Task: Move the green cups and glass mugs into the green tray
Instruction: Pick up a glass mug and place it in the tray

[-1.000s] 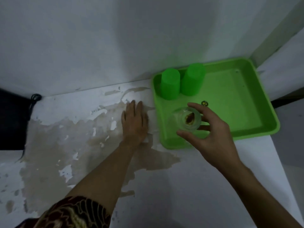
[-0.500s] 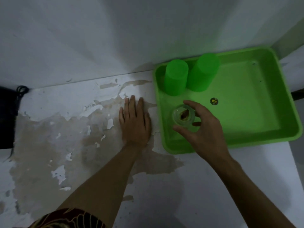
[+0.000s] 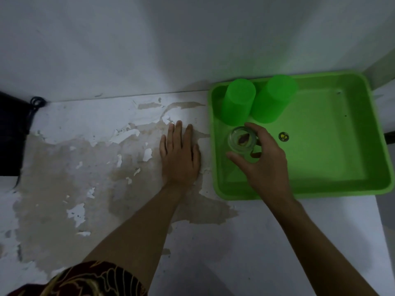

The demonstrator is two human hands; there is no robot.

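The green tray point(image 3: 333, 146) sits at the far right of the white surface point(image 3: 213, 242), its far edge against the wall point(image 3: 149, 39). Two green cups stand upside down in the tray's far left corner, touching or nearly touching each other: the left cup point(image 3: 237, 103) is close to the tray's left wall, and the right cup point(image 3: 272, 99) is just beside it. A glass mug point(image 3: 242, 141) stands upright in the left part of the tray, just near of the two cups. Something brownish shows through its bottom, too unclear to name.

The right hand point(image 3: 265, 159) reaches over the tray's near rim and holds the glass mug, its fingers point(image 3: 253, 127) curled round the far side and the thumb on the near side. Whether the mug rests on the tray floor or is held just above it cannot be told. A small dark round sticker point(image 3: 283, 136) with yellow marks lies on the tray floor to the right of the hand.

The left hand point(image 3: 180, 157) lies flat, palm down, on the surface just left of the tray, fingers straight and released, grasping nothing. The surface around it is patched with peeling paint point(image 3: 64, 171) showing a brownish layer. A patterned sleeve point(image 3: 85, 278) shows at the near edge, and a dark object point(image 3: 12, 135) sits at the far left.
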